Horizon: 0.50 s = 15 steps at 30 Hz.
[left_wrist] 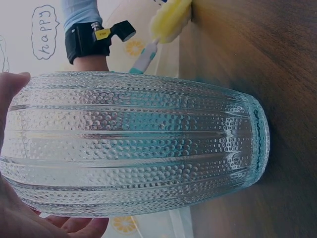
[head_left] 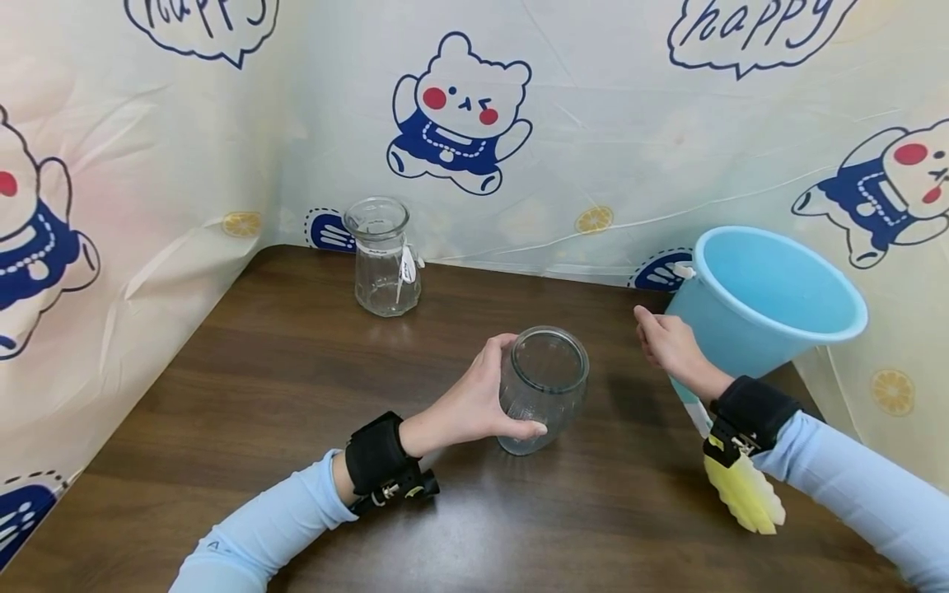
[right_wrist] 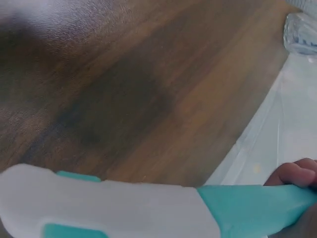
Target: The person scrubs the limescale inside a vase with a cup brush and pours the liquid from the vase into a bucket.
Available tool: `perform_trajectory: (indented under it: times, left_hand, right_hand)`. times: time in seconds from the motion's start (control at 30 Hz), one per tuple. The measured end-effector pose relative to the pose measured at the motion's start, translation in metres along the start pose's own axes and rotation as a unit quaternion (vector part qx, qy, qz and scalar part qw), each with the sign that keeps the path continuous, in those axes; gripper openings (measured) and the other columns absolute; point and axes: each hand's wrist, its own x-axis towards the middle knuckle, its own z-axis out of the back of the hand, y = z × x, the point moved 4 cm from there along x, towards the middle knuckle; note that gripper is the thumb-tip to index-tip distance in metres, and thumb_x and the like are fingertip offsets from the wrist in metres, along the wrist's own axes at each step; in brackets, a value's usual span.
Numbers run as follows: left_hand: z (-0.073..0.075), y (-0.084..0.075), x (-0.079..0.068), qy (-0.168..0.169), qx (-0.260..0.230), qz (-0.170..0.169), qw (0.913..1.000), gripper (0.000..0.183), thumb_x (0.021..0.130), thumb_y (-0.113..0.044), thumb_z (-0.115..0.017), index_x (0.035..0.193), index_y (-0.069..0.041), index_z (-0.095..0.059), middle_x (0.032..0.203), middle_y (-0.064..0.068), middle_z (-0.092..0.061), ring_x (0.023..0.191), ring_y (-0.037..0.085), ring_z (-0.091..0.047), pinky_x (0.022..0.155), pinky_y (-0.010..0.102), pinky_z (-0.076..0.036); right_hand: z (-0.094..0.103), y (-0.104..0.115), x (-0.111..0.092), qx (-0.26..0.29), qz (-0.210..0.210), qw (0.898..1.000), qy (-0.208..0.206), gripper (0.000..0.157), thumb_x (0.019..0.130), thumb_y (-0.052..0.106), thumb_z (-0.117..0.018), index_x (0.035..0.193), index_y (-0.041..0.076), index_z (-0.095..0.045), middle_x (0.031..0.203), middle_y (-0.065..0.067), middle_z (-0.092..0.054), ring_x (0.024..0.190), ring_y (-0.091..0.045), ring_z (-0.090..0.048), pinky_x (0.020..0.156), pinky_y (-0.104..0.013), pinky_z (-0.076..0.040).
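My left hand (head_left: 474,403) grips a clear glass jar (head_left: 552,399) from its left side, thumb across the near wall and fingers behind. In the left wrist view the jar (left_wrist: 138,144) shows a dimpled, ribbed wall. Whether its base touches the table I cannot tell. My right hand (head_left: 675,350), left of the blue bucket, holds a sponge brush by its handle. That handle (right_wrist: 114,206) is white and teal in the right wrist view. Below the right wrist hangs the brush's yellow sponge head (head_left: 744,494), apart from the jar.
A light blue bucket (head_left: 778,276) stands at the back right, close beside my right hand. Toward the back left is a glass pitcher (head_left: 387,276) with a white tag. The brown wooden table (head_left: 245,395) meets a printed cloth (head_left: 593,156) behind and at the sides.
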Motion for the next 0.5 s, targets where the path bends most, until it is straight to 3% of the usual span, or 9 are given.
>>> perform_trajectory:
  times: [0.13, 0.37, 0.5]
  left_hand:
    - [0.000, 0.000, 0.000, -0.002, -0.003, 0.001, 1.0000, 0.098, 0.062, -0.029, -0.083, 0.134, -0.003, -0.021, 0.128, 0.009, -0.036, 0.114, 0.019, -0.039, 0.094, 0.037, -0.036]
    - [-0.001, 0.000, 0.001, -0.005, 0.001, 0.000, 1.0000, 0.098, 0.062, -0.029, -0.083, 0.134, -0.003, -0.022, 0.127, 0.010, -0.037, 0.113, 0.019, -0.039, 0.094, 0.037, -0.036]
    - [-0.001, 0.000, 0.000, -0.004, 0.003, 0.000, 1.0000, 0.098, 0.061, -0.028, -0.083, 0.133, -0.003, -0.022, 0.128, 0.010, -0.036, 0.113, 0.019, -0.039, 0.094, 0.037, -0.036]
  right_hand:
    - [-0.001, -0.006, 0.008, -0.016, -0.009, 0.999, 0.026, 0.054, 0.097, 0.046, -0.026, 0.072, 0.002, -0.045, 0.054, -0.001, -0.038, 0.052, -0.021, -0.041, 0.051, -0.031, -0.036]
    - [-0.005, -0.018, 0.022, -0.101, -0.018, 0.993, 0.059, 0.025, 0.097, 0.020, -0.029, 0.082, 0.003, -0.038, 0.066, -0.004, -0.037, 0.062, -0.020, -0.038, 0.058, -0.030, -0.033]
    - [-0.007, -0.025, 0.029, -0.122, -0.023, 0.990, 0.070, 0.021, 0.096, 0.016, -0.030, 0.091, -0.003, -0.039, 0.071, -0.007, -0.037, 0.065, -0.020, -0.039, 0.058, -0.030, -0.035]
